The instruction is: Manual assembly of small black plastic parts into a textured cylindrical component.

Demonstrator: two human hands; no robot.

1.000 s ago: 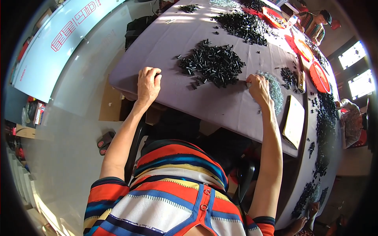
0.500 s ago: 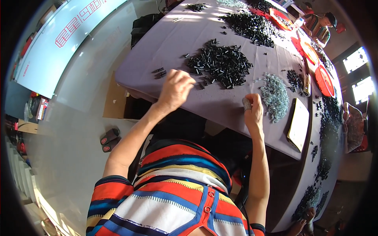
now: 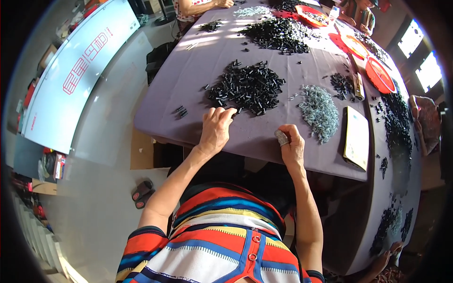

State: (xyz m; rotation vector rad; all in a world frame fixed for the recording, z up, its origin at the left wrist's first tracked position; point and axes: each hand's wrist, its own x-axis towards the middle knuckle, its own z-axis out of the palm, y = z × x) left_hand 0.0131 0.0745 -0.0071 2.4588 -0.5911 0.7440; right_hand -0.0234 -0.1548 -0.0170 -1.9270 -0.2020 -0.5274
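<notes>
My left hand [image 3: 216,130] is at the near edge of a pile of small black tube-shaped pieces [image 3: 247,89]. Its thumb and index finger pinch at a black piece there. Beside it to the left, several like pieces [image 3: 180,112] lie apart in a small group. Close to the table's front edge, my right hand [image 3: 291,145] is closed, with its fingertips together. A grey covering [image 3: 282,137] sits around one fingertip; anything pinched there is too small to make out. Just beyond that hand lies a heap of small translucent grey pieces [image 3: 320,113].
A pale flat booklet-like object [image 3: 356,137] lies at the table's right. More black piles [image 3: 276,35] and red baskets [image 3: 380,75] stand farther off. Co-workers' hands show at the far edge [image 3: 223,3] and lower right [image 3: 394,250]. Dark slippers [image 3: 142,193] lie on the floor.
My left hand has moved from beside the small separate group to the near edge of the black pile. My right hand stays closed near the table edge. The whole view has shifted.
</notes>
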